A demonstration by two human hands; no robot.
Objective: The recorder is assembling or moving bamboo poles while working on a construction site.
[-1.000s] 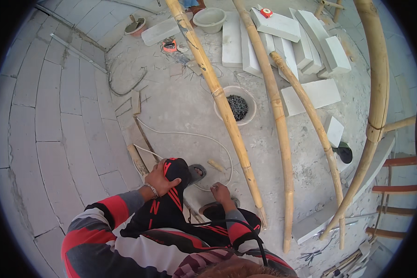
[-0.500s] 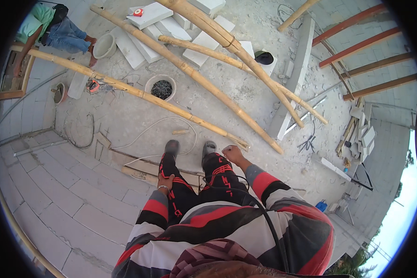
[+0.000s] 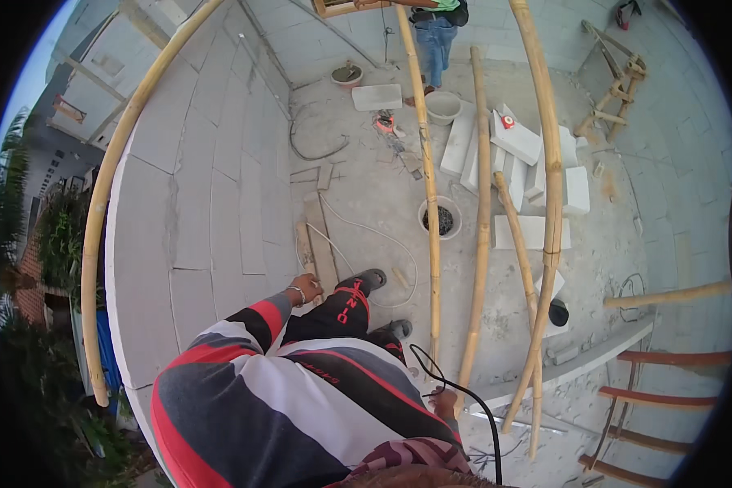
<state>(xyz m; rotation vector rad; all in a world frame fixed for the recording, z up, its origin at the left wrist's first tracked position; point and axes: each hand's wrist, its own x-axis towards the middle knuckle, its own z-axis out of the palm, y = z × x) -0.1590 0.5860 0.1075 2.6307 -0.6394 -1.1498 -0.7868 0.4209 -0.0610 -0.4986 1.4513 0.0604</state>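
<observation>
My left hand (image 3: 307,288), with a bracelet at its wrist, hangs beside my left thigh, close to the pale block wall (image 3: 193,220). Its fingers are loosely bent and apart, with nothing seen in them. Below it a wooden board (image 3: 320,244) lies along the wall's foot. Low on my other side is my right hand (image 3: 443,400), partly covered by my body and sleeve, near the lower end of a bamboo pole (image 3: 473,342). A black cable (image 3: 486,415) passes in front of it; its fingers are too small to make out.
More bamboo poles (image 3: 433,244) slant across the floor on my right. White blocks (image 3: 518,140) lie piled beyond, near a bucket of dark material (image 3: 441,218). A thin white hose (image 3: 416,268) curls ahead of my feet. Another person (image 3: 436,45) stands at the far wall.
My view has swung left, bringing the block wall's top and the outside into sight. My left hand has left my thigh; my right hand is lower in view. The other person now stands upright.
</observation>
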